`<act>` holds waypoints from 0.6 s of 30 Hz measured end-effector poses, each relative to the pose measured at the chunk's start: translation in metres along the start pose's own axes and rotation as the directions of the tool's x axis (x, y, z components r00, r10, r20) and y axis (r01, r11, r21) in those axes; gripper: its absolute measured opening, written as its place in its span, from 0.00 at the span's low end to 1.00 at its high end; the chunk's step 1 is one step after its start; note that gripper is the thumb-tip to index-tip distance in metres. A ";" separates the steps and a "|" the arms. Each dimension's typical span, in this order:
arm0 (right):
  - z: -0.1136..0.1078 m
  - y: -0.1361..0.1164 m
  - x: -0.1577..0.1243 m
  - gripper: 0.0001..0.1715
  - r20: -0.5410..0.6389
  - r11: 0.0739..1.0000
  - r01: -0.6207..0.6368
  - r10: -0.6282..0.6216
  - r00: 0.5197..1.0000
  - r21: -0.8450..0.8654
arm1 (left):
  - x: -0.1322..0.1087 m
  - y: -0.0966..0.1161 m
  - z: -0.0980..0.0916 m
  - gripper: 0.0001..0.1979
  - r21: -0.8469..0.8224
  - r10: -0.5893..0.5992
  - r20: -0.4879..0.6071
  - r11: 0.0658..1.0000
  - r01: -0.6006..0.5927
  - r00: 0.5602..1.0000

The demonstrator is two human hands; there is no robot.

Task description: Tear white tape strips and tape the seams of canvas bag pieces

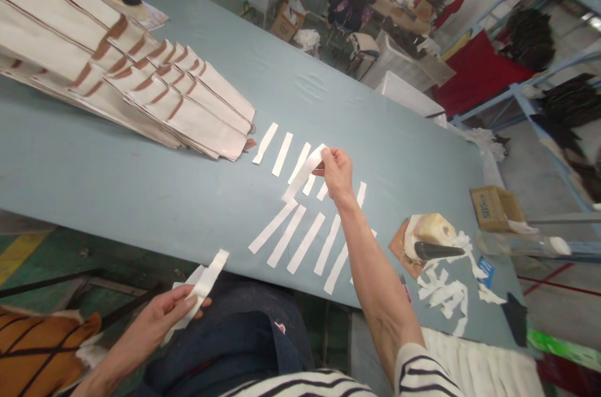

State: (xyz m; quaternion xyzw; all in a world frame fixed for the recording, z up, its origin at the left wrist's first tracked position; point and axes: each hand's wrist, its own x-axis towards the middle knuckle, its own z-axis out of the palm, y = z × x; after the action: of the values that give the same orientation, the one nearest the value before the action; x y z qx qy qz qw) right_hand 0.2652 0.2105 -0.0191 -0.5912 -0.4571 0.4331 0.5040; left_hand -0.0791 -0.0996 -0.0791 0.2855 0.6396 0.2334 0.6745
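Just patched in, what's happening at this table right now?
A person sits at a grey-blue table. The right hand holds one white strip above rows of white strips lying side by side on the table. The left hand, over the lap, grips a small bundle of strips. A fanned stack of cream pieces with brown stripes lies further left.

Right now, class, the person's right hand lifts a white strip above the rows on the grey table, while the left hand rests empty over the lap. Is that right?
Not quite. The head view shows the left hand is not empty: it holds a bundle of white strips over the lap. The rest stands: the right hand lifts a white strip above the rows on the grey table.
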 end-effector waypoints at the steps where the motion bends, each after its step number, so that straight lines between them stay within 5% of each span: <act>1: 0.001 0.001 -0.003 0.19 0.014 1.000 0.010 -0.010 1.000 -0.010 | 0.000 -0.003 -0.002 0.29 -0.018 -0.016 -0.029 1.000 0.015 0.999; 11: 0.014 0.020 -0.029 0.25 0.076 0.995 0.071 -0.065 0.995 -0.070 | 0.005 0.008 -0.014 0.32 -0.156 -0.032 -0.206 0.988 0.000 0.978; 18: 0.050 0.074 -0.096 0.19 0.268 0.938 0.203 -0.127 0.955 -0.280 | 0.005 0.005 -0.019 0.31 -0.308 -0.093 -0.260 0.951 0.009 0.961</act>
State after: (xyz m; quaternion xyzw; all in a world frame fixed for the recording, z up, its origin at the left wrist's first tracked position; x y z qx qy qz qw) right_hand 0.2041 0.1218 -0.0931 -0.5631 -0.6254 0.3831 0.3810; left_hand -0.0976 -0.0909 -0.0798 0.1267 0.6897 0.3483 0.6220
